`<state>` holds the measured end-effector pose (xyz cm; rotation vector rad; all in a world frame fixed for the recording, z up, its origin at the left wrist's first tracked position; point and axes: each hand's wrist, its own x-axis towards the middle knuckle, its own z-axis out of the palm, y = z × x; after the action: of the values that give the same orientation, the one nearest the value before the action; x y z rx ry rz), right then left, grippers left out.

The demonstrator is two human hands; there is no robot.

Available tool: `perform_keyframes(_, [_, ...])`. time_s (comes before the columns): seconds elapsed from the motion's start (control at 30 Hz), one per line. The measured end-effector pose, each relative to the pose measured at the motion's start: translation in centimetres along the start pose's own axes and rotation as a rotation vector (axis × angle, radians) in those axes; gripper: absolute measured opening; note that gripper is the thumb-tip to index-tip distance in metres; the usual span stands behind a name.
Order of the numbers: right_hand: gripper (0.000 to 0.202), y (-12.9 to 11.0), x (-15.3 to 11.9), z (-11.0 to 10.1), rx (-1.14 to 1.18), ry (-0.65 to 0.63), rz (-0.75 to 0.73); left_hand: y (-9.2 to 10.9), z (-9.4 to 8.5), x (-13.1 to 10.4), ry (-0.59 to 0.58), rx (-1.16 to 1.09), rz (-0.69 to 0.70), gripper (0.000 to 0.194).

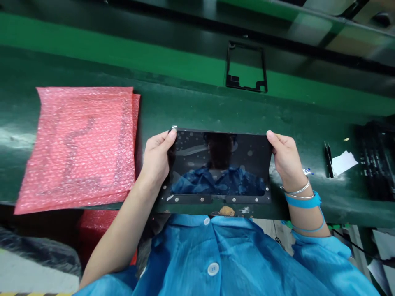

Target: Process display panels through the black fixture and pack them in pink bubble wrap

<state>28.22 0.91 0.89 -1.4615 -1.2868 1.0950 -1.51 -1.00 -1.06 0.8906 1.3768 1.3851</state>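
A glossy black screen panel [219, 164] is held up over the near edge of the green table, its face reflecting a person in blue. My left hand [157, 156] grips its left edge, with the thumb at the upper left corner. At the upper right corner, my right hand [285, 156] pinches the panel's right edge, thumb on the front. Both hands' other fingers are partly hidden behind or beside the panel. Several round silvery spots line the panel's bottom strip.
Pink bubble-wrap bags [86, 144] lie at the left. A thin black frame [246, 88] is at the back. To the right are black tweezers [328, 160], white paper [344, 163] and a stack of dark parts [378, 160] on the green table [191, 107].
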Motion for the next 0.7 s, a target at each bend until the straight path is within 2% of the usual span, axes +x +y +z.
perform_keyframes(0.1, [0.059,-0.4,0.1,-0.4,0.01,-0.081,-0.009,0.3,0.4,0.3,0.139,-0.121,0.047,0.034])
perform_keyframes(0.27, [0.052,-0.6,0.2,-1.1,0.075,-0.439,0.098,1.4,0.1,1.4,0.327,-0.309,0.089,0.021])
perform_keyframes(0.33, [0.051,-0.4,0.1,-1.0,0.083,-0.505,0.152,1.5,0.0,1.8,0.352,-0.346,0.105,0.022])
perform_keyframes(0.57, [0.051,-0.1,-0.1,-0.3,0.138,-0.37,0.187,0.5,0.1,2.3,0.299,-0.328,0.089,0.034])
perform_keyframes(0.63, [0.051,-0.1,0.1,-0.5,0.151,-0.345,0.189,0.6,0.1,2.0,0.235,-0.328,0.064,0.038])
perform_keyframes(0.7, [0.05,0.1,0.5,-0.8,0.173,-0.299,0.185,0.9,0.0,1.5,0.12,-0.315,0.013,0.043])
